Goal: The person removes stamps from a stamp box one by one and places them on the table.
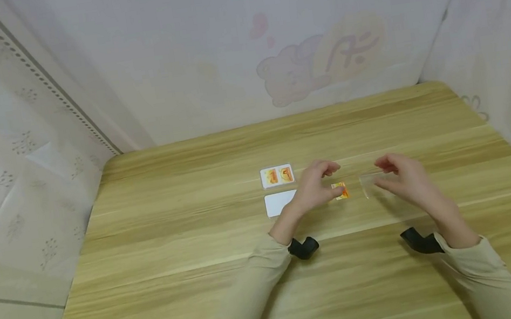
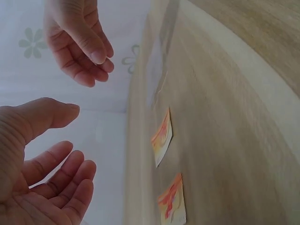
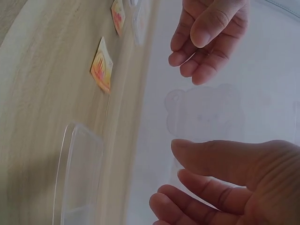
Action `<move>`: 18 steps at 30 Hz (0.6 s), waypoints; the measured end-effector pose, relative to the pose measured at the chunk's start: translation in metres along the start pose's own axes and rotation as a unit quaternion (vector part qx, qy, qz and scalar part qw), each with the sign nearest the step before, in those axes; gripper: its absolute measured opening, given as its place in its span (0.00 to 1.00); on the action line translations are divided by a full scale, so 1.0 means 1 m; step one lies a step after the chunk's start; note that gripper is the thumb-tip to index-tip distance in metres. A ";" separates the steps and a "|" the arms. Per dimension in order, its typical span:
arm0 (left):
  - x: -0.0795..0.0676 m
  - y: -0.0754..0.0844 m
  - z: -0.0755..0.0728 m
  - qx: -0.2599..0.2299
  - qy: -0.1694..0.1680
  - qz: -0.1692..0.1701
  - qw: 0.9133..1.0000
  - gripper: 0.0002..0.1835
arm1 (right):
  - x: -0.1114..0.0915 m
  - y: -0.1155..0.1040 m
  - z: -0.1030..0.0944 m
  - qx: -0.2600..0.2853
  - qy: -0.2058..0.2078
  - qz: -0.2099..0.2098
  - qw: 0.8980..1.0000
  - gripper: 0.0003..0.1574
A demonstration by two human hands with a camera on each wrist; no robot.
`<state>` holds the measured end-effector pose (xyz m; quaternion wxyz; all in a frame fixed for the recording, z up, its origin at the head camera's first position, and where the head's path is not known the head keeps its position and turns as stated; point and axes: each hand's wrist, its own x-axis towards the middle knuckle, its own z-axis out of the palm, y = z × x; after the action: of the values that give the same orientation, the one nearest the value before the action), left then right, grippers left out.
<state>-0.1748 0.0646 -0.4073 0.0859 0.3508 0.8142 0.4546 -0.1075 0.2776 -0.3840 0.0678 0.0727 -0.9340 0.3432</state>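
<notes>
My left hand (image 1: pixel 314 188) hovers above the table with fingers loosely bent and nothing in its grasp. Below it lie two small orange-and-yellow picture cards (image 2: pixel 162 138), partly covered by the hand in the head view. To the right, my right hand (image 1: pixel 407 180) is also empty, thumb apart from the loosely bent fingers. Beneath that hand sits a shallow clear plastic case (image 3: pixel 83 176) on the table. A white rectangle (image 1: pixel 279 203) lies left of the left hand, its right end hidden. Farther back is a white card (image 1: pixel 277 176) bearing two orange pictures.
The wood-grain table (image 1: pixel 174 242) has rounded back corners. Pale printed curtains (image 1: pixel 194 70) hang behind it and along both sides. A black curved piece (image 1: pixel 305 248) shows at the left wrist, another black piece (image 1: pixel 421 241) at the right.
</notes>
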 end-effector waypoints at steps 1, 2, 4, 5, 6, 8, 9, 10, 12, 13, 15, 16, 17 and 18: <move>0.001 0.001 0.002 0.006 -0.001 0.002 1.000 0.24 | -0.001 0.001 0.000 -0.002 -0.001 -0.001 1.000 0.22; 0.003 0.002 0.004 0.014 -0.003 0.004 1.000 0.24 | -0.002 0.003 -0.001 -0.006 -0.001 -0.001 1.000 0.22; 0.005 0.003 0.009 0.026 -0.007 0.004 1.000 0.24 | -0.003 0.006 -0.002 -0.012 -0.002 -0.002 1.000 0.23; 0.007 0.004 0.011 0.032 -0.008 0.004 0.999 0.24 | -0.003 0.007 -0.003 -0.013 -0.002 -0.001 1.000 0.23; 0.008 0.004 0.013 0.038 -0.009 0.005 0.999 0.24 | -0.004 0.009 -0.003 -0.016 -0.003 -0.002 1.000 0.24; 0.010 0.005 0.017 0.048 -0.012 0.009 0.999 0.25 | -0.005 0.011 -0.004 -0.020 -0.005 0.002 1.000 0.24; 0.011 0.005 0.020 0.048 -0.014 0.011 0.999 0.25 | -0.006 0.013 -0.005 -0.019 -0.007 0.005 1.000 0.25; 0.012 0.005 0.022 0.051 -0.016 0.014 0.998 0.25 | -0.007 0.014 -0.006 -0.020 -0.009 0.007 1.000 0.25; 0.014 0.006 0.026 0.061 -0.020 0.023 0.998 0.26 | -0.008 0.017 -0.007 -0.022 -0.013 0.011 1.000 0.26; 0.016 0.005 0.028 0.066 -0.021 0.027 0.997 0.26 | -0.008 0.018 -0.008 -0.022 -0.015 0.014 1.000 0.26; 0.018 0.005 0.033 0.075 -0.027 0.028 0.996 0.26 | -0.009 0.021 -0.009 -0.024 -0.021 0.015 0.999 0.27; 0.019 0.006 0.034 0.082 -0.028 0.027 0.996 0.27 | -0.010 0.023 -0.010 -0.025 -0.024 0.015 0.999 0.27; 0.020 0.006 0.036 0.089 -0.031 0.025 0.995 0.27 | -0.010 0.024 -0.010 -0.026 -0.028 0.015 0.999 0.28; 0.021 0.007 0.037 0.094 -0.033 0.021 0.995 0.28 | -0.010 0.025 -0.010 -0.028 -0.031 0.016 0.999 0.28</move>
<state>-0.1701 0.1062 -0.4192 0.0700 0.3887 0.8426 0.3662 -0.1012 0.3045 -0.3940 0.0350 0.0666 -0.9460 0.3154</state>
